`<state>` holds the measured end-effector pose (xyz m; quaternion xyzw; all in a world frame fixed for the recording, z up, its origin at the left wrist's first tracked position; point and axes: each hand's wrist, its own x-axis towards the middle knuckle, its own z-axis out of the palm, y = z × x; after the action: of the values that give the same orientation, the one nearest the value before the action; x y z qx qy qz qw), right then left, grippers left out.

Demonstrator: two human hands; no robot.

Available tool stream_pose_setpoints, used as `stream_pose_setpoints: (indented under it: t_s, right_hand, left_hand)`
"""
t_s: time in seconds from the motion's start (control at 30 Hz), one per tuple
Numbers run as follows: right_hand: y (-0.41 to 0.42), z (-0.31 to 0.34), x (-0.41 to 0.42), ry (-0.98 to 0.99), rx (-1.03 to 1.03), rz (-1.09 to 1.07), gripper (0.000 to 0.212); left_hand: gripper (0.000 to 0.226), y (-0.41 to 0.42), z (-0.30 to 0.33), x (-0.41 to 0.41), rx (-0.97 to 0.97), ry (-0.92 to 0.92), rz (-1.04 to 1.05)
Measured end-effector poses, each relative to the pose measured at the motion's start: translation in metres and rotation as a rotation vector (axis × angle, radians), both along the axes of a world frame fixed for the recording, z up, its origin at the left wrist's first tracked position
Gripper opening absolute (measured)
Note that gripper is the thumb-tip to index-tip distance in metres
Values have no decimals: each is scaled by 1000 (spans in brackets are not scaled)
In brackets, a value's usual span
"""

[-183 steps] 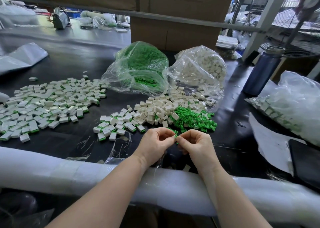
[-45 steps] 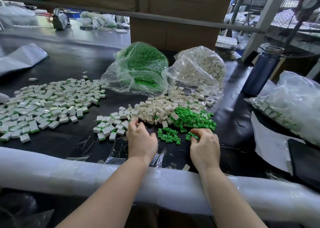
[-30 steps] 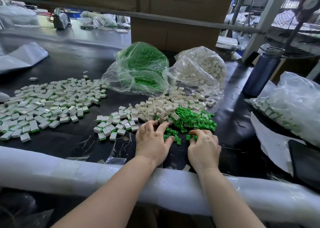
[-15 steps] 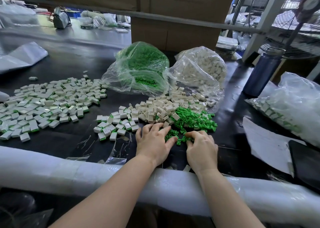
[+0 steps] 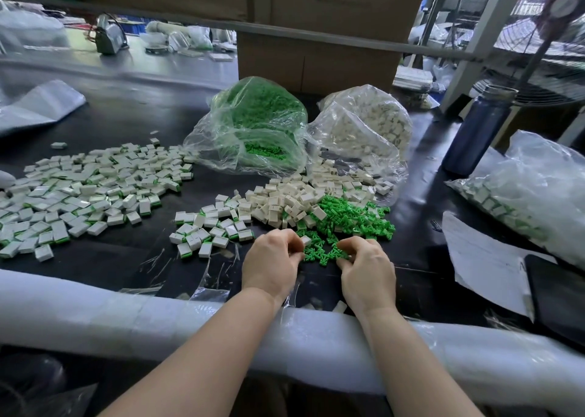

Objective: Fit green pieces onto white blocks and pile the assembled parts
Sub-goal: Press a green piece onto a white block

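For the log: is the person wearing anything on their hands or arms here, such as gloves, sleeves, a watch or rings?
Nothing worn shows. The left hand and right hand are bare, with no gloves. Both forearms are bare as far as the bottom edge of the view, so no sleeve shows. No watch, band or ring is visible on either wrist or on the fingers that show.

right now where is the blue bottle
In the head view the blue bottle stands upright at the far right of the table, right of the bag of white blocks.
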<state>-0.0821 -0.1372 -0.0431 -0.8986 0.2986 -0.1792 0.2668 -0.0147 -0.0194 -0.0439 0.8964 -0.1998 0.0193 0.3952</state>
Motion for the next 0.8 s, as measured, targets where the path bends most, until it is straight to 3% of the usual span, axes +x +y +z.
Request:
stream_pose_setpoints:
  t_s: [0.13, 0.27, 0.4, 0.6, 0.8]
  right_hand:
    - [0, -1, 0, -1, 1, 1, 24]
    - [1, -2, 0, 3, -5, 1, 25]
    - [0, -3, 0, -15, -9, 23, 24]
    - [1, -3, 0, -110, 50, 78, 16]
    - [3, 0, -2, -297, 124, 207, 19]
  left_hand:
    - [12, 1, -2, 2, 3, -83, 9]
    - [40, -3, -8, 5, 244, -88, -73]
    - [38, -8, -10, 7, 328, -101, -99]
    - [16, -5, -7, 6, 125, -134, -60]
    - [23, -1, 1, 0, -184, -43, -175]
